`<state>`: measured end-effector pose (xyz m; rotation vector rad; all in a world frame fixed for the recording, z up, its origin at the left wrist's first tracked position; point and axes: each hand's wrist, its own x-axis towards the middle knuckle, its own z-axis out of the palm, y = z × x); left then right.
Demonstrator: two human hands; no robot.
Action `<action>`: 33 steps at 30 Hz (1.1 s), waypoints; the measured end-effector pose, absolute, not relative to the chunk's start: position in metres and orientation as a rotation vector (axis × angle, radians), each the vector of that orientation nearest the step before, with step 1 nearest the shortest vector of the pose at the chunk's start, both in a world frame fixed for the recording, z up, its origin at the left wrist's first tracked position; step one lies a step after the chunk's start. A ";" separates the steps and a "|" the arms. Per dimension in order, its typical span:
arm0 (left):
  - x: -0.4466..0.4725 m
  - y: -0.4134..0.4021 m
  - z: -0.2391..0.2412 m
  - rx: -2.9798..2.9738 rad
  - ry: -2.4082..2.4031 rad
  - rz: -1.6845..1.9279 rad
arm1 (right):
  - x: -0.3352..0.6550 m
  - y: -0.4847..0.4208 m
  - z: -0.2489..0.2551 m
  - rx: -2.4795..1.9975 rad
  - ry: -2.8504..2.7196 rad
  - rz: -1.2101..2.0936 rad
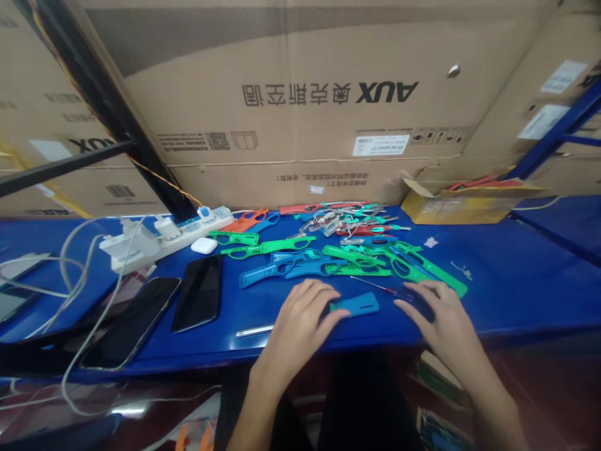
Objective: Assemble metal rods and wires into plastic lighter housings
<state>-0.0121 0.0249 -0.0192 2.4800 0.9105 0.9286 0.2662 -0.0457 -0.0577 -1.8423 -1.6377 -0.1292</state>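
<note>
On the large cardboard box (291,56) at the back, we read the brand AUX (387,92), printed upside down, followed by the Chinese characters 奥克斯空 (305,94) and a fifth, less clear one. Lower down, two small Chinese lines (319,180) stood inverted; we made out 谢谢您 there. Handling symbols (439,136) sat beside a white label (381,145) whose print was too small for us. We found AUX again on the left box (28,75), and cut-off lettering on the right box (509,94).
</note>
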 end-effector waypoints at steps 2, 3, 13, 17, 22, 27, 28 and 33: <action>0.002 0.020 -0.017 2.501 0.901 0.912 | 0.272 -0.045 -0.061 -1.863 -1.578 -0.055; 0.009 0.018 -0.017 2.521 0.901 0.901 | 0.272 -0.046 -0.061 -1.852 -1.545 0.005; 0.021 0.023 -0.041 2.618 1.035 0.832 | 0.248 -0.035 -0.029 -1.299 -1.003 0.249; 0.016 0.017 -0.037 2.601 0.910 0.774 | 0.215 -0.013 -0.025 -1.084 -0.968 0.170; 0.019 0.013 -0.035 2.669 0.908 0.759 | 0.195 0.002 -0.025 -1.025 -1.003 0.095; 0.019 0.014 -0.035 2.712 0.933 0.716 | 0.196 0.002 -0.031 -1.101 -1.083 0.091; 0.019 0.014 -0.034 2.707 0.923 0.706 | 0.196 0.002 -0.033 -1.109 -1.097 0.083; 0.018 0.014 -0.032 2.677 0.909 0.696 | 0.195 0.002 -0.033 -1.047 -1.105 0.020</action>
